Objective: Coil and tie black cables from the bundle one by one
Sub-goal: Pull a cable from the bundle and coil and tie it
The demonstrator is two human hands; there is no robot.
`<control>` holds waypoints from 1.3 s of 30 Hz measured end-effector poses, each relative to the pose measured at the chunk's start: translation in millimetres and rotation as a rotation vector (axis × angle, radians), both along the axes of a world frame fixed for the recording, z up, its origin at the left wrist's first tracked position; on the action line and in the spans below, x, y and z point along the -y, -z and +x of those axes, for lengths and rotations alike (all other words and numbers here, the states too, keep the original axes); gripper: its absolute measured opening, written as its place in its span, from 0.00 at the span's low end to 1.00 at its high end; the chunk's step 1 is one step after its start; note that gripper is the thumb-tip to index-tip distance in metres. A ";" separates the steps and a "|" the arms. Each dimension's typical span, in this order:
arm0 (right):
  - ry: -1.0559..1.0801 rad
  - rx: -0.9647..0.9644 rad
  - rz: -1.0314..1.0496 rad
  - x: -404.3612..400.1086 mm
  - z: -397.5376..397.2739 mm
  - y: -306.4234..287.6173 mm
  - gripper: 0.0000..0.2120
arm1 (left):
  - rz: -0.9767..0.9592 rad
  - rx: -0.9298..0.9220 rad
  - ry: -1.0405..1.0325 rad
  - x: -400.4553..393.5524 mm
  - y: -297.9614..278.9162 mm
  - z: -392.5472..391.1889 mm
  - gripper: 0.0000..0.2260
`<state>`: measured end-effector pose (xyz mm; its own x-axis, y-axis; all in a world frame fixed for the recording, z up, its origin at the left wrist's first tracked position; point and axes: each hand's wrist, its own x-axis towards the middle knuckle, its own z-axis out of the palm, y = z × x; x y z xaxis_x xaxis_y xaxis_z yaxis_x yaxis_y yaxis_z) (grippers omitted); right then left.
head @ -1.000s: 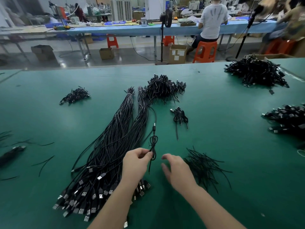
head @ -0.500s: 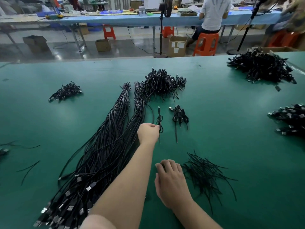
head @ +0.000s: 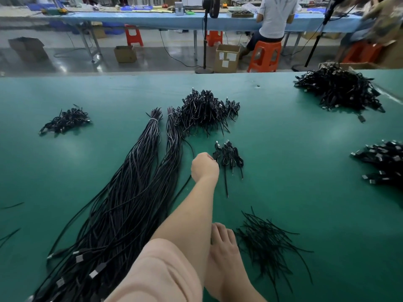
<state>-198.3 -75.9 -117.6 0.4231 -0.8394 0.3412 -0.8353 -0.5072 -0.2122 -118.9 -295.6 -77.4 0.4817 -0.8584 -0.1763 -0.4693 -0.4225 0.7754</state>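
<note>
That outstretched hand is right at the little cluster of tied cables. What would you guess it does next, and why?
Probably let go and pull back. The left hand, fingers curled, is at the edge of the small cluster of coiled black cables, seemingly adding one. The long bundle of straight black cables awaits, and the right hand rests beside the loose black twist ties, so fetching another cable seems likely.

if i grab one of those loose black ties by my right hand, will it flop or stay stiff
Probably fairly stiff: the ties lie as nearly straight strands, some ends sticking out of the pile. Likely very light, since each strand looks thin. They cross each other, so lifting one may drag neighbours along.
</note>
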 end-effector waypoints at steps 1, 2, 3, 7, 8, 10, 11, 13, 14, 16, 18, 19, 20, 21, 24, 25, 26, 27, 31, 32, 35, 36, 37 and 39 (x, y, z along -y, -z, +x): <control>0.004 0.024 -0.019 0.3 0.1 -1.3 0.14 | 0.002 0.014 0.012 1.7 0.0 -4.7 0.04; 0.009 0.053 -0.040 0.8 0.2 -3.0 0.16 | 0.006 0.029 0.023 2.8 0.4 -8.6 0.04; 0.013 0.078 -0.059 1.3 0.5 -4.4 0.17 | 0.010 0.050 0.035 3.4 0.8 -11.3 0.05; 0.018 0.055 -0.023 0.8 0.8 -4.3 0.19 | -0.002 0.126 0.081 -0.7 -1.2 -12.3 0.06; 0.016 0.037 0.000 0.2 0.6 -2.0 0.19 | -0.019 0.138 0.096 -3.2 -4.1 -10.8 0.06; 0.017 -0.001 0.027 -0.5 -0.3 2.1 0.13 | -0.068 0.150 0.137 -9.0 -12.9 -7.1 0.06; 0.022 -0.010 0.034 -0.3 -0.8 3.2 0.11 | -0.096 0.150 0.166 -12.5 -19.2 -4.1 0.06; 0.024 0.000 0.032 0.1 -1.3 4.3 0.10 | -0.154 0.140 0.233 -21.8 -36.0 6.6 0.06; 0.023 0.005 0.031 0.3 -1.4 4.1 0.11 | -0.181 0.132 0.267 -27.5 -45.5 14.7 0.06; 0.025 0.006 0.027 0.2 -1.4 3.3 0.12 | -0.201 0.145 0.345 -42.5 -61.3 35.2 0.08; 0.031 0.000 0.016 0.7 -1.4 2.9 0.12 | -0.188 0.214 0.413 -64.3 -69.9 61.9 0.08; 0.035 -0.005 0.014 0.4 -1.1 2.1 0.12 | -0.182 0.265 0.430 -78.1 -71.1 77.4 0.08; 0.041 -0.010 0.013 0.2 -1.2 1.3 0.12 | -0.178 0.328 0.435 -92.7 -69.6 93.8 0.07; 0.046 -0.014 0.011 -0.2 -1.2 0.8 0.12 | -0.170 0.404 0.434 -108.6 -65.4 110.5 0.06; 0.045 -0.026 0.009 -1.8 -1.2 -1.1 0.13 | -0.025 0.642 0.401 -155.6 -41.2 153.8 0.14; 0.043 -0.029 0.012 -2.4 -1.1 -1.9 0.13 | 0.050 0.674 0.381 -169.9 -30.6 164.9 0.18; 0.045 -0.031 0.018 -2.9 -0.8 -3.2 0.13 | 0.121 0.680 0.370 -183.1 -19.8 174.6 0.22; 0.049 -0.034 0.025 -3.6 -0.7 -4.7 0.12 | 0.184 0.663 0.373 -195.1 -9.1 182.4 0.25; 0.058 -0.060 0.063 -6.4 1.1 -10.5 0.12 | 0.221 0.570 0.424 -219.7 18.3 201.0 0.28; 0.060 -0.066 0.073 -7.1 1.4 -11.6 0.12 | 0.197 0.535 0.424 -219.1 18.9 203.3 0.28; 0.055 -0.080 0.073 -8.6 0.7 -14.6 0.11 | 0.172 0.493 0.427 -215.5 19.6 207.4 0.27; 0.055 -0.080 0.069 -9.3 0.6 -15.7 0.11 | 0.172 0.503 0.430 -215.2 21.0 207.9 0.28; 0.059 -0.081 0.068 -10.0 0.6 -16.2 0.11 | 0.173 0.511 0.431 -215.3 22.2 207.8 0.28; 0.079 -0.091 0.083 -11.6 3.0 -19.6 0.10 | 0.172 0.525 0.424 -215.4 25.0 207.3 0.28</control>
<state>-195.3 -64.3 -98.1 0.3807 -0.8952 0.2318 -0.8897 -0.4229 -0.1720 88.4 -80.3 -102.3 0.1703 -0.9720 -0.1622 -0.9155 -0.2169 0.3389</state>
